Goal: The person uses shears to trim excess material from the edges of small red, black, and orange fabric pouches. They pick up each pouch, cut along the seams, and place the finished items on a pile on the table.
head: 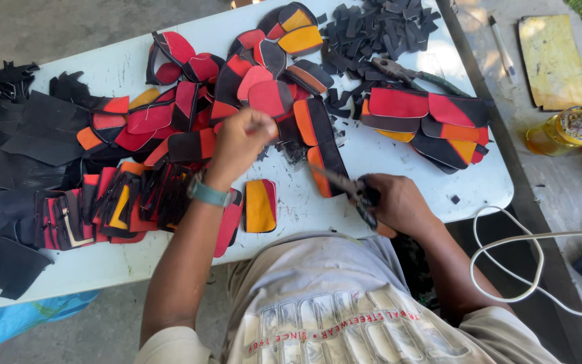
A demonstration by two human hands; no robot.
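Observation:
My left hand (240, 141) reaches over the middle of the white table (385, 182) and pinches a red and black leather piece (271, 101) in the pile. A teal band sits on that wrist. My right hand (395, 202) is closed on a pair of scissors (345, 183) near the table's front edge, blades pointing left. A long black and orange leather piece (321, 145) lies between the two hands. A small yellow and red piece (261, 205) rests flat in front of my left arm.
Stacks of red, orange and black leather pieces (432, 125) cover the table. Black offcuts (378, 27) lie at the back, black sheets (28, 135) at the left. Pliers (405, 73) lie near the offcuts. A glue bottle (570, 129), a yellow pad (554, 61) and a white cable (506, 263) lie to the right.

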